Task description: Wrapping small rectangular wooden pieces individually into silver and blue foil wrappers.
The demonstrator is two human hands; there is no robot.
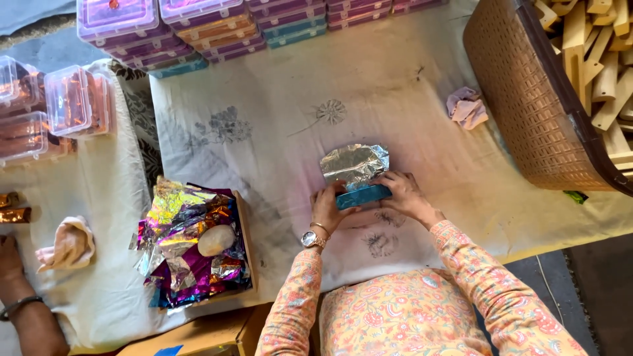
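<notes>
A pale cloth [409, 86] printed with faint grey flowers covers the work surface, seen from above; dark floor shows at the lower right corner. Along the far edge stand stacks of shallow lidded cases [198, 29] in purple, orange and blue, and more clear boxes [72, 99] sit at the left. A brown woven basket [527, 112] at the right holds pale wooden pieces [603, 59]. At the near left a low tray [245, 237] is heaped with crumpled coloured foil [188, 244], a smooth pale stone [216, 240] resting on top. A folded pink rag [69, 245] lies beside it, a small lilac rag [467, 107] near the basket.

At centre, a blue block [364, 196] lies on the cloth with a sheet of silver foil [354, 163] rising from its far edge. The left hand [328, 206], wristwatch on, grips the block's left end with curled fingers; the right hand [403, 194] clasps its right end, fingers laid over the top against the foil. Another person's forearm [26, 310] enters at the lower left.
</notes>
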